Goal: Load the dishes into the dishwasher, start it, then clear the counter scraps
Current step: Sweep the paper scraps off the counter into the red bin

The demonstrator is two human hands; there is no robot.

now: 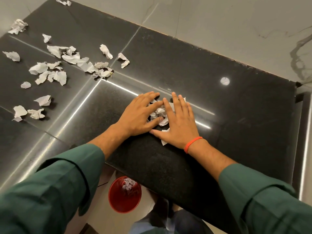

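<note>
A small heap of crumpled white paper scraps (pixel 159 112) lies on the black stone counter (pixel 236 107) near its front edge. My left hand (pixel 140 114) and my right hand (pixel 179 122) lie flat on either side of the heap, fingers straight and touching the paper. Part of the heap is hidden under my palms. Many more paper scraps (pixel 55 71) are scattered over the left part of the counter. Below the counter edge a red bin (pixel 125 195) stands on the floor with crumpled paper inside it.
Pale marble wall tiles (pixel 219 22) run along the back of the counter. A round light reflection (pixel 224 81) shows on the counter at the right. The counter's right end drops off by a steel edge (pixel 305 149). My legs show beneath the counter.
</note>
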